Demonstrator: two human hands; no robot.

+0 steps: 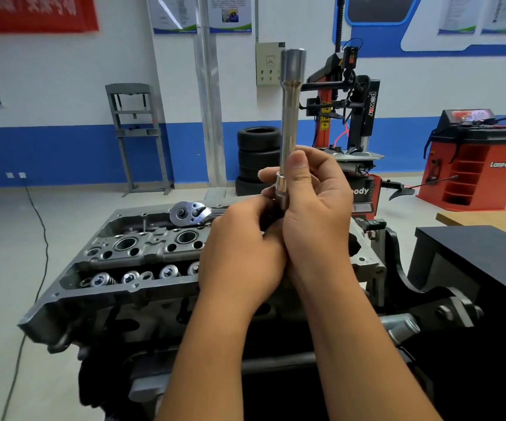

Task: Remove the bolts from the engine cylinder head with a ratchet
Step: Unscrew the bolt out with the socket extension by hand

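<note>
Two hands meet at frame centre: the right hand (312,205) grips a long chrome socket extension (289,123) held upright, while the left hand (242,250) curls round the ratchet (192,213) handle, its shiny head lying left. Below, the grey cylinder head (130,262) sits lower left, its open trough holding valve springs (106,280).

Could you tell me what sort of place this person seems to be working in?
Most likely a car repair workshop, perhaps a training one. An engine cylinder head sits on a stand in front, a stack of tyres stands by the wall beside a tyre changer, and a red wheel balancer is at the right.
</note>
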